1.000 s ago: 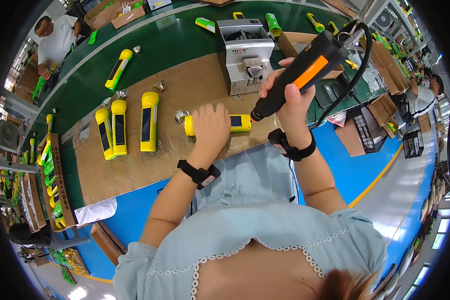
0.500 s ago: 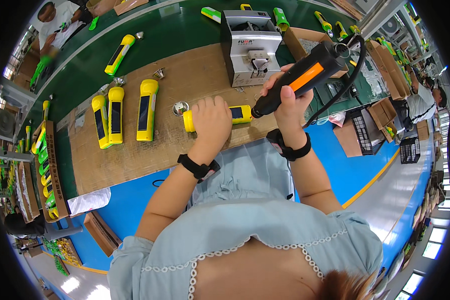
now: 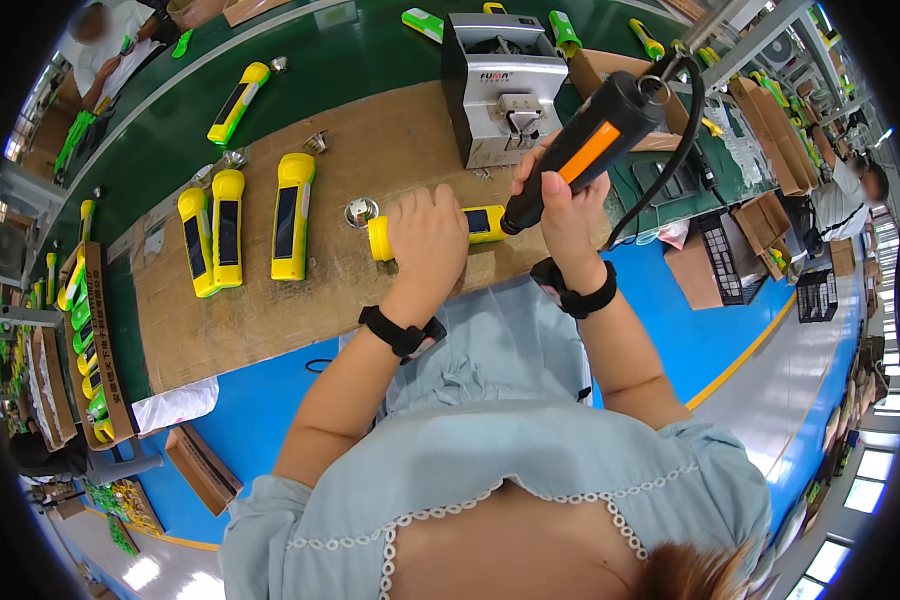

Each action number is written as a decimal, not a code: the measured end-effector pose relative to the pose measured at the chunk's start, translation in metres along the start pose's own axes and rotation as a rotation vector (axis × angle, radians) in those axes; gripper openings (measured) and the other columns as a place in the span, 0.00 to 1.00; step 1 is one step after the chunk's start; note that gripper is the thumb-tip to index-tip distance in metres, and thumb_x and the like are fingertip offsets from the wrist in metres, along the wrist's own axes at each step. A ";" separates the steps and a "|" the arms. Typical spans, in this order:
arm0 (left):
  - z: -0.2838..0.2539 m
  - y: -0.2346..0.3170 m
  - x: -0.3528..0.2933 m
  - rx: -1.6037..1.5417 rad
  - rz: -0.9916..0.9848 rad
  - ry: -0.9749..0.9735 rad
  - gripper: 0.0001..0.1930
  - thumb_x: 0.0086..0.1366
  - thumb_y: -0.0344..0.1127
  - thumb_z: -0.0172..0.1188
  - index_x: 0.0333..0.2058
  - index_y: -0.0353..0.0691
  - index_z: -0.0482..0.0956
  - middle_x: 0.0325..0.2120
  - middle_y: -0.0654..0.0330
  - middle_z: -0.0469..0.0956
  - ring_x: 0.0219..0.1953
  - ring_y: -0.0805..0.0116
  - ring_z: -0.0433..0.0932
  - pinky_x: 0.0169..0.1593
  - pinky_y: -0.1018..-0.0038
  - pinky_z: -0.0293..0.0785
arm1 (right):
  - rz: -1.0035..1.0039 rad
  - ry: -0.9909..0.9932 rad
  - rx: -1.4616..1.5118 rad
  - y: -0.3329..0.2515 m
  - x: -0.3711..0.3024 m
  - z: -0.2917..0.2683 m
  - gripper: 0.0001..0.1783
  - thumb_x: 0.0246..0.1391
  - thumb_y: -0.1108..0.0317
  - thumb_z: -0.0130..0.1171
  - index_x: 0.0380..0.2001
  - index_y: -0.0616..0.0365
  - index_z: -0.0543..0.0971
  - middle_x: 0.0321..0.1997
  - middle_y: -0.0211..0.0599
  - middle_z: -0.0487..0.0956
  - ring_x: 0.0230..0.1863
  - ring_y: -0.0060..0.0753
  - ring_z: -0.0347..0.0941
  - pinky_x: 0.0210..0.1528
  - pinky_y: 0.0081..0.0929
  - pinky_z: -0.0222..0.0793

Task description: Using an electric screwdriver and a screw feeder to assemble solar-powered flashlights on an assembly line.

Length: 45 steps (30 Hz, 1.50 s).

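My left hand (image 3: 428, 235) is closed over the middle of a yellow flashlight (image 3: 485, 224) lying sideways on the cardboard sheet (image 3: 370, 130). A dark panel shows on its right part. In my right hand (image 3: 568, 200) is a black electric screwdriver (image 3: 585, 140) with an orange stripe, held at a slant. Its tip meets the flashlight's right end; the bit itself is too hidden to make out. Beside the flashlight's left end sits a round silver reflector (image 3: 361, 212). Three more yellow flashlights, one of them (image 3: 293, 215) nearest my left hand, lie to the left.
A grey metal machine (image 3: 505, 90) stands beyond my hands, small screws near its base. Behind the screwdriver is an open cardboard box (image 3: 610, 75). A black cable (image 3: 685, 150) loops right of it. A box of flashlights (image 3: 107, 350) borders the table's left. Other people work farther off.
The screwdriver's rear end has swung slightly left and is a little more upright. Its tip stays at the flashlight's end, and my left hand keeps its hold.
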<state>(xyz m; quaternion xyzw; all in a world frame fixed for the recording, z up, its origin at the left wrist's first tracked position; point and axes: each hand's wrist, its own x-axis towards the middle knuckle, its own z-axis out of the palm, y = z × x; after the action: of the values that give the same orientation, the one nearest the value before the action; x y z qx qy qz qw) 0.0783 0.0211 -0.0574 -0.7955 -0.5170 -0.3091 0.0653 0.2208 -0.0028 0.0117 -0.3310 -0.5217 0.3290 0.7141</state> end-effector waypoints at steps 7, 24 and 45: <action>0.000 -0.002 0.000 0.031 0.022 0.009 0.06 0.56 0.36 0.54 0.24 0.43 0.71 0.21 0.58 0.71 0.28 0.58 0.71 0.34 0.64 0.64 | -0.072 -0.009 -0.010 -0.006 0.010 -0.003 0.29 0.48 0.50 0.63 0.41 0.63 0.66 0.26 0.40 0.74 0.24 0.32 0.72 0.27 0.26 0.70; -0.008 0.002 0.010 -0.400 0.358 -0.247 0.21 0.43 0.45 0.68 0.34 0.38 0.78 0.32 0.56 0.71 0.40 0.57 0.71 0.41 0.65 0.70 | -0.274 0.247 -0.245 0.002 0.123 -0.004 0.11 0.54 0.68 0.57 0.32 0.62 0.67 0.21 0.37 0.75 0.17 0.26 0.70 0.21 0.20 0.66; -0.019 0.010 0.008 -0.426 0.217 -0.322 0.21 0.39 0.41 0.70 0.36 0.45 0.80 0.28 0.59 0.68 0.35 0.60 0.70 0.39 0.66 0.68 | -0.061 0.047 -0.015 -0.022 0.028 -0.002 0.30 0.47 0.50 0.63 0.39 0.65 0.66 0.22 0.42 0.74 0.21 0.31 0.72 0.25 0.25 0.70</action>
<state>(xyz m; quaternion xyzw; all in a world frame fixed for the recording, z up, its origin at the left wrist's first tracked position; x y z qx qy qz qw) 0.0809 0.0146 -0.0357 -0.8810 -0.3559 -0.2714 -0.1533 0.2326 0.0071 0.0439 -0.3278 -0.5169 0.2953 0.7336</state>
